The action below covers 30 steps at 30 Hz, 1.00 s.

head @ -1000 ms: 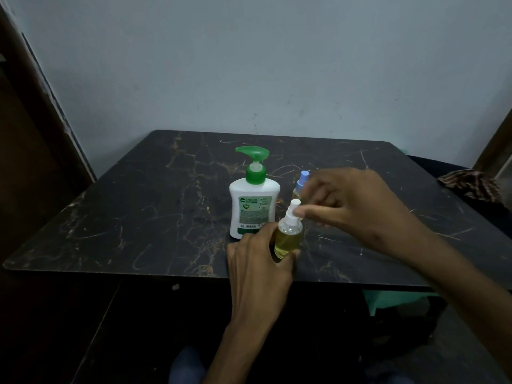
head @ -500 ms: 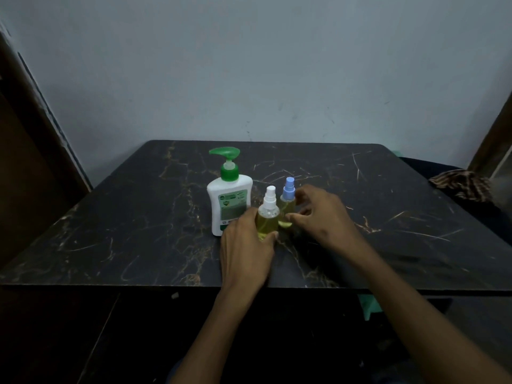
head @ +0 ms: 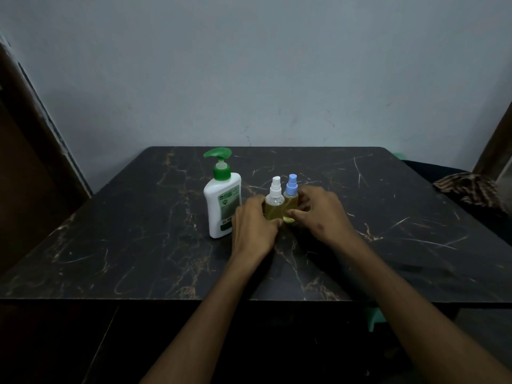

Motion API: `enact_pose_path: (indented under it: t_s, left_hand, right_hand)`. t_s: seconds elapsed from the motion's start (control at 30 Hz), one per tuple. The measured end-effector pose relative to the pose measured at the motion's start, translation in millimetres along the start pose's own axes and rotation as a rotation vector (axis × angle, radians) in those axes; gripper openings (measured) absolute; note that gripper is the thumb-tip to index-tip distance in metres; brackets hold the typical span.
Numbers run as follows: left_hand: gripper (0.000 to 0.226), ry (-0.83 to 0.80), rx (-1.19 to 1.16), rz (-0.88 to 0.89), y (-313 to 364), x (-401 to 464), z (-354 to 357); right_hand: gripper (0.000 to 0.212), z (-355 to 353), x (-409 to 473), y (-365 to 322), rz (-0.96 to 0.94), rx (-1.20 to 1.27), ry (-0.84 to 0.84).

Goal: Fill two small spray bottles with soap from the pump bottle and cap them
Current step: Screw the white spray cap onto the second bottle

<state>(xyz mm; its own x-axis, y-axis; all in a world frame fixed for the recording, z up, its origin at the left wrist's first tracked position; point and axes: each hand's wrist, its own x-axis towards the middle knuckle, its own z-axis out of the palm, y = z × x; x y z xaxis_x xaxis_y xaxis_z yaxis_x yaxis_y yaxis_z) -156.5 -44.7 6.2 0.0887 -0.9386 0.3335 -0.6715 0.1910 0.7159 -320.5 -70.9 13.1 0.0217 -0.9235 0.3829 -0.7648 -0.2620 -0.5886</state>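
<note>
Head view, from left to right: the pump bottle (head: pixel 221 202) stands upright on the dark counter (head: pixel 138 231), its green pump in place. Just beside it to the right, the left hand (head: pixel 253 225) wraps the white-capped bottle (head: pixel 274 205), fingers (head: pixel 256 202) curled round its left side and thumb at its base, so this hand is clamped on it. Touching or nearly touching that one stands the blue-capped bottle (head: pixel 291 195), slightly behind. The right hand (head: pixel 318 214) cups it from the right, fingers bent against its lower body; whether they press firmly or only steady it, I cannot tell.

Both small bottles stand upright on the counter near its middle, both show yellow liquid inside, and both carry their spray tops. How tightly the tops are screwed down cannot be read. By my judgement the filling and capping are done for both, and the task is at or close to its end, with only letting go of the pair left.
</note>
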Motion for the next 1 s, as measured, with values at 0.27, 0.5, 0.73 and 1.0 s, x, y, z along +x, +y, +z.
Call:
enact_pose_path:
  t_s: [0.27,0.5,0.73,1.0]
  left_hand:
    - [0.040,-0.021,-0.007,-0.024,0,27,11]
    - [0.040,-0.066,-0.038,-0.014,-3,36,9]
    - [0.033,-0.145,-0.117,-0.020,-1,38,2]
    - [0.034,-0.161,-0.097,-0.025,0,38,4]
  right_hand:
    - [0.035,-1,17,7,0.004,0.050,-0.055]
    - [0.035,-3,25,13,-0.033,0.118,-0.125]
    - [0.032,-7,30,17,-0.082,0.168,-0.205]
    - [0.044,-7,30,21,-0.066,0.179,-0.222]
